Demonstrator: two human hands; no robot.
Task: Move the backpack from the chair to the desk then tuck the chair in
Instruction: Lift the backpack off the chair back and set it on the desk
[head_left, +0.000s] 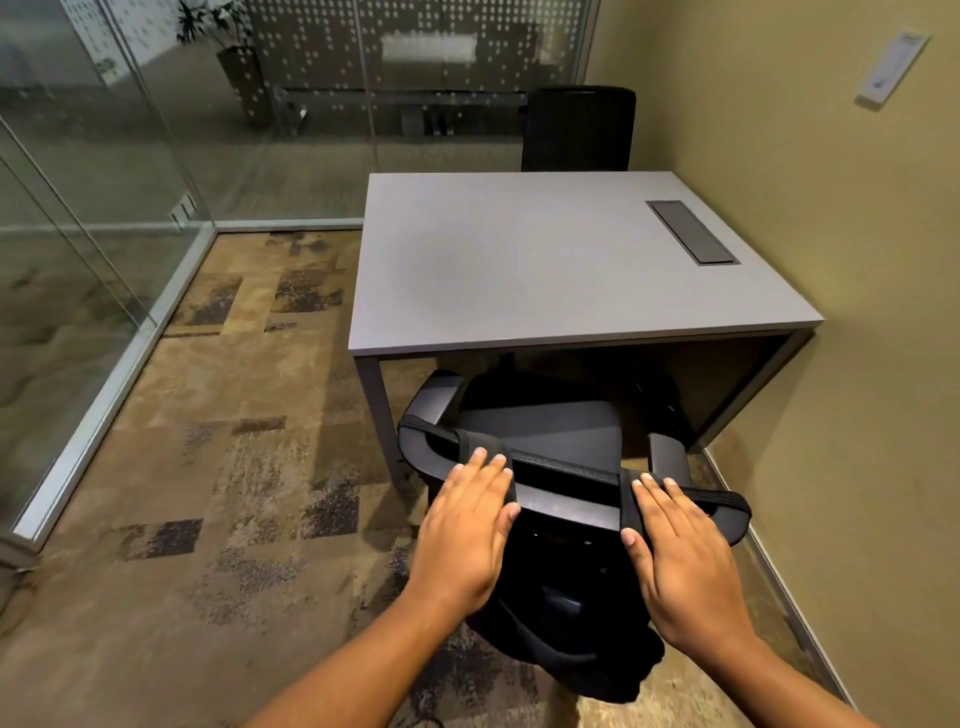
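Matt grey desk top, matt plastic chair frame, rough patterned carpet, glossy glass wall

My forearms ran off the bottom edge, the chair's seat sat partly hidden under the surface, and my hands covered part of its backrest.

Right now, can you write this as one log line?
left hand, right hand: flat on chair back | backpack: hanging behind chair | desk: bare
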